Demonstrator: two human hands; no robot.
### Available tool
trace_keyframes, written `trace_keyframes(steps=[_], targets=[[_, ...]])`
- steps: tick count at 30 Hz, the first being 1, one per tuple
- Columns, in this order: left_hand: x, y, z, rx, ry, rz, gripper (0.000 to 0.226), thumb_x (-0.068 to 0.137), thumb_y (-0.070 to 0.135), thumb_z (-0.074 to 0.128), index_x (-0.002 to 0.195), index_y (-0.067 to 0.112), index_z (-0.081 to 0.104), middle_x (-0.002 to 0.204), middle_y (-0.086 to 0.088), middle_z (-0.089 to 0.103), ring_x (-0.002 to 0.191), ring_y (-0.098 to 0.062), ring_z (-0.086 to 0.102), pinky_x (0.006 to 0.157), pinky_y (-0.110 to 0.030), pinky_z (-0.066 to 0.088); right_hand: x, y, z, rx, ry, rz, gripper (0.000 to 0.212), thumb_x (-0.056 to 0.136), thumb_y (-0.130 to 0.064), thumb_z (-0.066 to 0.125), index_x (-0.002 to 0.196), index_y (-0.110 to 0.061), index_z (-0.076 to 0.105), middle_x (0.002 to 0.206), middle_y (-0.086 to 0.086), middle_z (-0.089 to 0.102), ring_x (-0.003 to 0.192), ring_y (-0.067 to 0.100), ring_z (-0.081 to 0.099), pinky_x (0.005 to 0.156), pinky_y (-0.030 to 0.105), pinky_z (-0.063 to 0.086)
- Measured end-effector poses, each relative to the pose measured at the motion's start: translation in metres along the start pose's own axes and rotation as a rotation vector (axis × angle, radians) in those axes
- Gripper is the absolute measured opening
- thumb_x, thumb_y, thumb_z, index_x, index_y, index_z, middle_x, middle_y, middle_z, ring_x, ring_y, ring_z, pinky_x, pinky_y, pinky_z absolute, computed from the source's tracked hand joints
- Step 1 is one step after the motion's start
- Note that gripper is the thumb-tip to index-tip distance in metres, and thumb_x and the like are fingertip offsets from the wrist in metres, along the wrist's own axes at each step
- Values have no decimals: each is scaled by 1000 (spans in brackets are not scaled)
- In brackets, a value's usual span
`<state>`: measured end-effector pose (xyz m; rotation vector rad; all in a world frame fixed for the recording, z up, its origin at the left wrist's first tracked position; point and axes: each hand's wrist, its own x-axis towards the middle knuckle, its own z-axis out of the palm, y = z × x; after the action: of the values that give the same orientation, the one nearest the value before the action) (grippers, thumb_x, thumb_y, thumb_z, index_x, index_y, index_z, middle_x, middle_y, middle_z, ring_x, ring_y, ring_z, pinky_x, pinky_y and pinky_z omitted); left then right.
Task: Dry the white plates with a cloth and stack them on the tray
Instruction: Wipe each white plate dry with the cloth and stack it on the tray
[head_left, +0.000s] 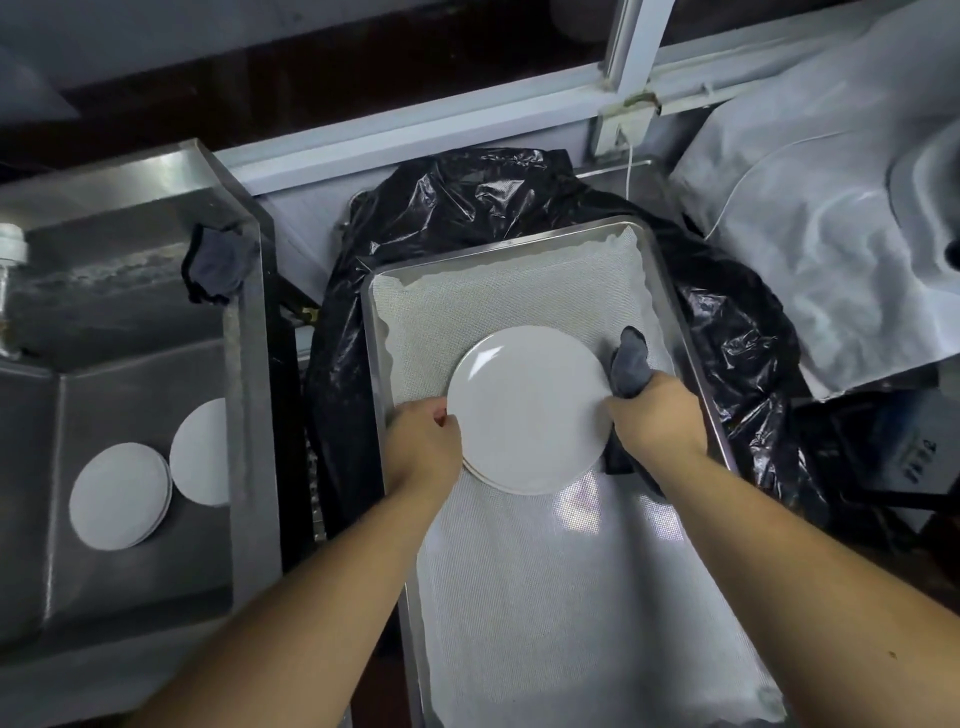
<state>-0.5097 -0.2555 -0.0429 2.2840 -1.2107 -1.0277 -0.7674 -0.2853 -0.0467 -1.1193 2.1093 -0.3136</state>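
A white plate (527, 405) lies on top of a short stack of plates on the metal tray (670, 291), which is lined with a white mesh mat. My left hand (423, 447) grips the plate's left rim. My right hand (654, 421) holds the right rim together with a dark grey cloth (629, 364) that sticks up above my fingers. Two more groups of white plates (119, 496) (200, 452) lie in the steel sink at the left.
The steel sink (244, 415) has a second dark cloth (215, 265) draped over its wall. A black plastic bag (467, 208) lies under and behind the tray. Translucent plastic sheeting (810, 234) covers something at the right. A window frame runs along the back.
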Motion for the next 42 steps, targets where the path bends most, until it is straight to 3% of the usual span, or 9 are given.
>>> trace_keyframes(steps=[7,11,14,19,24,27,32,38,42], targets=[[0,5,-1,-31,-7,-43,29,92,0,49,78,11,72,66,-3,63,60,-19,51,53,-23,38,-5,-1,-2,-139,-20,-86,10,89,-26,67,93,-19,62,77,-2,62,73,27,58,58,32,39],[1,10,-2,1,-14,-57,34,94,-1,48,88,20,75,80,-1,72,65,-20,60,50,-22,42,-11,8,-14,-108,6,-54,16,92,-30,68,93,-16,61,80,1,63,75,28,60,60,33,40],[-2,12,-8,-12,-45,-72,34,93,-1,48,90,24,72,86,2,72,73,-21,65,54,-22,47,-24,20,-28,-92,51,-48,16,91,-31,69,84,-20,59,77,-1,65,66,15,57,53,27,36],[-31,4,-21,22,-98,-23,19,96,10,52,99,15,70,94,1,72,78,-23,67,64,-31,54,-61,32,-53,-172,39,-48,17,84,-28,69,77,-25,54,73,-3,63,62,13,55,49,25,33],[-91,-2,-35,143,-176,72,39,101,19,49,137,24,64,117,7,67,89,-14,65,63,-25,50,-105,35,-71,-247,-5,-181,11,83,-30,61,79,-23,54,74,-5,63,63,12,55,52,31,38],[-135,-3,-45,187,-199,131,49,101,20,52,150,28,55,140,6,61,103,-15,63,80,-28,57,-132,37,-82,-322,-48,-292,10,83,-32,56,78,-24,52,73,-5,62,62,14,54,55,34,40],[-212,-10,-51,379,-120,199,51,103,23,52,154,25,50,153,-2,53,130,-22,58,103,-38,53,-171,56,-101,-462,-102,-490,10,85,-24,58,82,-26,49,75,-5,58,70,25,59,56,33,41],[-295,-37,-53,518,-93,158,53,103,21,49,155,27,48,155,-2,49,134,-25,54,105,-43,52,-214,79,-99,-618,-155,-661,8,89,-26,58,96,-26,54,87,-2,53,85,32,59,69,34,44],[-329,-65,-71,527,-60,79,47,102,23,50,149,26,55,150,-2,50,129,-27,57,103,-43,52,-245,72,-88,-728,-233,-741,10,90,-20,54,97,-29,54,90,-3,60,84,28,59,70,34,46]])
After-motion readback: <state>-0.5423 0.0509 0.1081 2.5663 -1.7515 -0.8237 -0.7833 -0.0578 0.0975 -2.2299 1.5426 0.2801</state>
